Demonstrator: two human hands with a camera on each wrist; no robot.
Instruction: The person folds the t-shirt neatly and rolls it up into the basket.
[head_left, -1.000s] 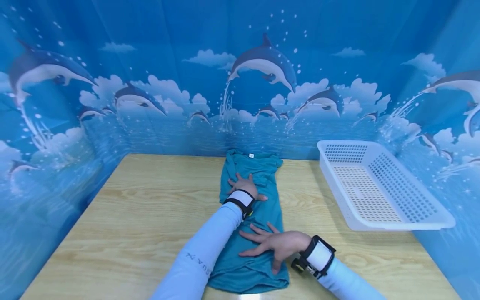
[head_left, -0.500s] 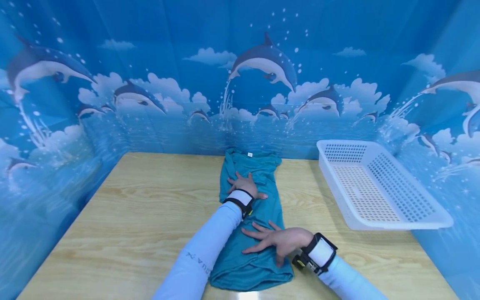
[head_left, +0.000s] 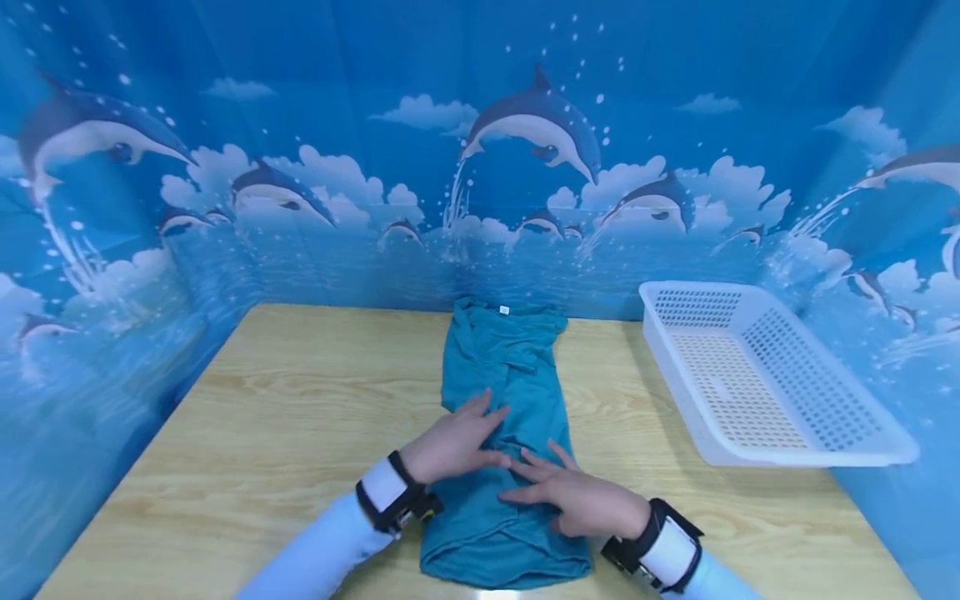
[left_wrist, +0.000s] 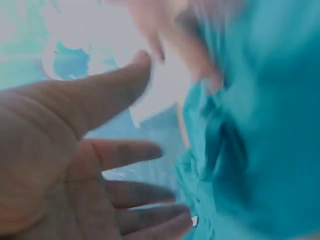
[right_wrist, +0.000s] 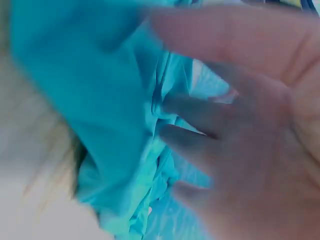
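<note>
A teal shirt (head_left: 517,379), folded into a long narrow strip, lies on the wooden table, its collar with a small white label at the far end. My left hand (head_left: 457,442) is over the shirt's middle, fingers spread and straight; in the left wrist view its palm faces the cloth (left_wrist: 270,150) with a gap between. My right hand (head_left: 581,496) is spread low over the shirt's right near part, its fingertips at the fabric. The right wrist view has those fingers against the teal cloth (right_wrist: 100,100). Wrinkles run across the cloth near both hands.
A white perforated plastic basket (head_left: 705,408) stands at the right side of the wooden table (head_left: 315,392). Behind and at both sides hangs a blue curtain (head_left: 360,258) printed with dolphins and clouds.
My left hand has come back from the shirt's upper part toward me, down beside the right hand. My right hand has shifted slightly right and nearer. The shirt stays nearly where it was.
</note>
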